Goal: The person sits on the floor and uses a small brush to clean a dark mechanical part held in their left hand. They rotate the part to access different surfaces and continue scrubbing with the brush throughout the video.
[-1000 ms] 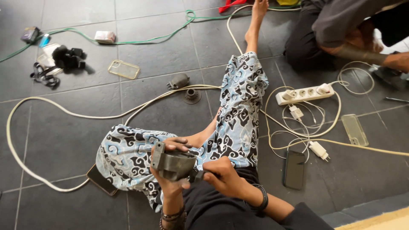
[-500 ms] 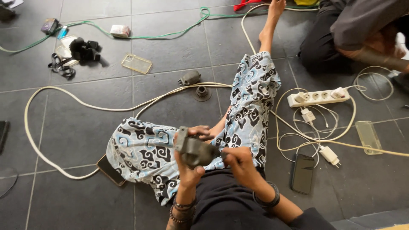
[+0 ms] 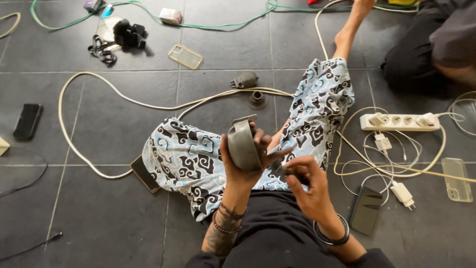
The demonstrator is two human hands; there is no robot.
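My left hand grips a grey curved metal part, held upright over my lap. My right hand is just right of it, fingers pinched on a small dark piece that touches the part's side; what that piece is I cannot tell. I sit on the tiled floor in blue patterned trousers, one leg stretched away. Two small grey parts, a lumpy one and a round one, lie on the floor beyond my knee.
A white cable loops around my leg. A power strip with chargers lies right, with a phone and a clear case near it. Another phone lies left. Another person sits at top right.
The view has shifted, so everything sits further right and lower. My left hand has turned the grey part upright, and my right hand has come in closer to its side.
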